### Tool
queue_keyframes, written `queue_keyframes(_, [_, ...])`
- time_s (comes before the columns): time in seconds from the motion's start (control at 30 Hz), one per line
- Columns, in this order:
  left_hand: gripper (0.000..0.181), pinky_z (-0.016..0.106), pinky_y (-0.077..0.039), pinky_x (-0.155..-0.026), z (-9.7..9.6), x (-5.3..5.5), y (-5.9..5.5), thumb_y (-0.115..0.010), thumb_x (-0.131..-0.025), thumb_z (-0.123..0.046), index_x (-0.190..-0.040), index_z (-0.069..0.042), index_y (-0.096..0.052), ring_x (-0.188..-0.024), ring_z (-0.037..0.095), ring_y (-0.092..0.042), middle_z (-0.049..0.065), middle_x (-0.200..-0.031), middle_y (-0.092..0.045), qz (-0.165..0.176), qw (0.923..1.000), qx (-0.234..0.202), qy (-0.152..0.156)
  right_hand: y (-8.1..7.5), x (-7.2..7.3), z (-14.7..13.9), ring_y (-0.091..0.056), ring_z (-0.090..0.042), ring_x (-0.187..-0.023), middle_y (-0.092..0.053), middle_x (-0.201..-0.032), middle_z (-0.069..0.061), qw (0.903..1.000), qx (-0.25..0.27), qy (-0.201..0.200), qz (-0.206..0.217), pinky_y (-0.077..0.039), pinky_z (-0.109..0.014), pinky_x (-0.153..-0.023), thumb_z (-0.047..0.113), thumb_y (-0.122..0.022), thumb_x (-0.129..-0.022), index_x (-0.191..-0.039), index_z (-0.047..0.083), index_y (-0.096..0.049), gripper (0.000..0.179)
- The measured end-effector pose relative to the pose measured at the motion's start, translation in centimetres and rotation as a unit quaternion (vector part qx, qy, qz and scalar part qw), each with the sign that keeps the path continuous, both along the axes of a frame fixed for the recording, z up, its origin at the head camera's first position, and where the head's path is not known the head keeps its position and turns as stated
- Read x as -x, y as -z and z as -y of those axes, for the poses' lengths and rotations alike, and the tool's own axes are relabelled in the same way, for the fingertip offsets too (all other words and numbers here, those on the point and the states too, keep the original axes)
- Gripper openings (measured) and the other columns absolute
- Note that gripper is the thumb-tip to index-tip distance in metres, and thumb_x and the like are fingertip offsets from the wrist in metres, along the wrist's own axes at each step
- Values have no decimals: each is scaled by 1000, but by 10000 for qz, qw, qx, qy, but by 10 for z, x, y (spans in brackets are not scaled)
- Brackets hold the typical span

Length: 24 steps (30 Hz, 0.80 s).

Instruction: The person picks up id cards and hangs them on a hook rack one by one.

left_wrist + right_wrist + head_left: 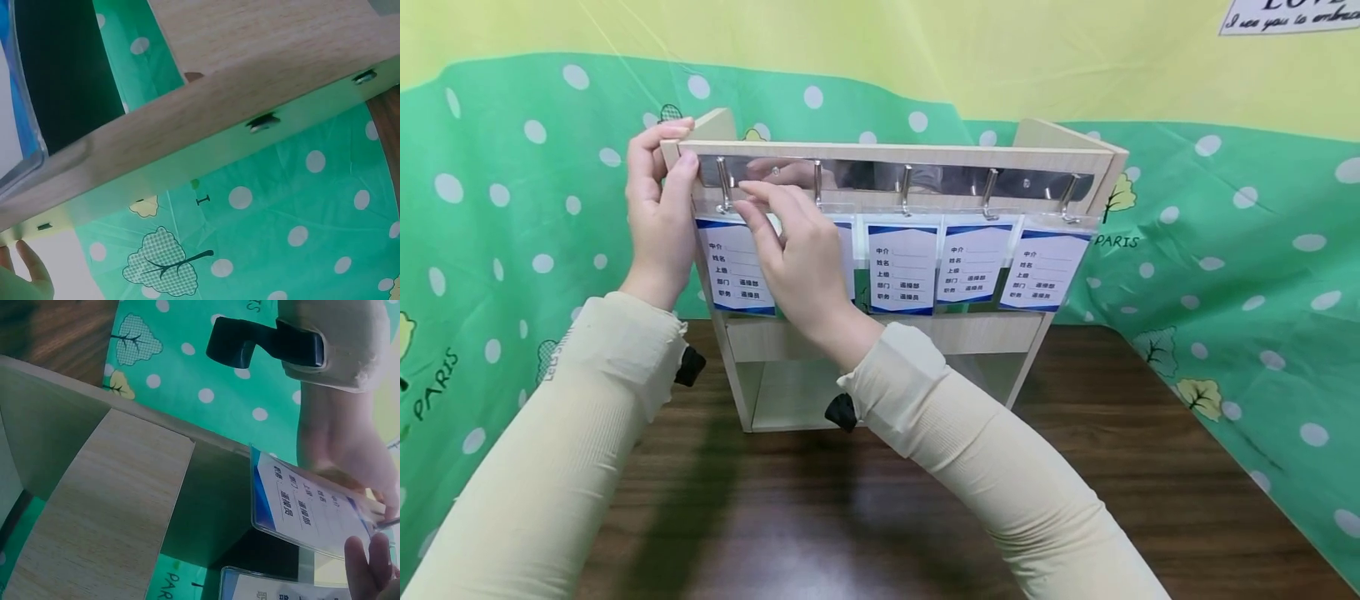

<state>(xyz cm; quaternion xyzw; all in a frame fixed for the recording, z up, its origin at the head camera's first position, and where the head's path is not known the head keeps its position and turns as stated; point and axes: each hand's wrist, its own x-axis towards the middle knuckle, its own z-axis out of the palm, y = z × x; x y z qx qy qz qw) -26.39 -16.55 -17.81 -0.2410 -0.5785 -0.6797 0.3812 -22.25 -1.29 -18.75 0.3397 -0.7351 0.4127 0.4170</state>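
A pale wooden shelf unit (pixel 880 335) carries a shiny metal hook strip (pixel 955 177) along its upper front. My left hand (pixel 658 204) grips the unit's upper left corner, thumb in front; its fingertips (pixel 31 262) touch the side panel in the left wrist view. The leftmost hook (pixel 722 179) has a clear-sleeved name badge (pixel 737 267) below it. Beside that hook, at the badge's top edge, is my right hand (pixel 805 250), with thumb and index fingertips slightly apart. Its fingers (pixel 369 565) overlap the badge top in the right wrist view. The second badge (pixel 844 258) is partly hidden behind this hand.
More name badges, the middle one (pixel 901 267) and the rightmost one (pixel 1043 267) among them, hang in the same row. The unit stands on a dark wooden table (pixel 880 525). A green dotted cloth (pixel 1225 275) covers the walls around it.
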Motion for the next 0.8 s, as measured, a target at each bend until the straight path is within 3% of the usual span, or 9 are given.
queue_keyframes(0.2, [27, 26, -43, -92, -1, -2, 1, -43, -97, -7, -118, -19, -56, -118, 18, -55, 9, -136, -57, -329, 9991, 257, -119, 3, -9, -11, -47, -9, -51, -68, -120, -12, 9992, 177, -317, 193, -40, -17, -52, 17, -59, -100, -124, 1, -66, 30])
queue_keyframes(0.33, [26, 25, -41, -92, -2, -5, 0, -42, -98, -8, -119, -17, -55, -117, 17, -54, 8, -137, -55, -218, 9996, 170, -41, 2, -19, -23, -42, -8, -47, -72, -109, -11, 9977, 299, -560, 241, -37, -19, -48, 14, -60, -99, -121, 0, -68, 27])
queue_keyframes(0.5, [28, 25, -40, -90, -3, -9, -4, -44, -99, -12, -125, -18, -53, -110, 14, -54, 6, -132, -56, 151, 9993, 280, -182, 0, -27, -42, -47, -12, -53, -70, -86, -12, 9948, 411, -697, 614, -39, -20, -53, 12, -62, -97, -117, -1, -70, 25])
queue_keyframes(0.6, [36, 25, -39, -91, -3, -15, -5, -46, -100, -18, -136, -21, -48, -111, 12, -52, 1, -129, -57, 554, 9963, 531, -384, 0, -32, -56, -56, -19, -59, -72, -87, -15, 9893, 565, -820, 1062, -45, -21, -55, 12, -63, -97, -115, -1, -70, 24])
queue_keyframes(0.7, [50, 27, -36, -101, -4, -24, -2, -47, -101, -22, -149, -22, -35, -124, 9, -46, -2, -143, -51, 826, 9915, 826, -576, 3, -38, -73, -64, -28, -69, -73, -92, -17, 9811, 753, -893, 1542, -50, -23, -58, 12, -63, -97, -116, -1, -69, 24])
queue_keyframes(0.8, [62, 32, -29, -113, -7, -32, 6, -47, -101, -22, -157, -19, -20, -141, 6, -33, -6, -160, -32, 830, 9890, 992, -714, 8, -43, -91, -66, -33, -77, -73, -98, -17, 9757, 931, -821, 1805, -53, -23, -65, 12, -62, -97, -116, 0, -69, 24])
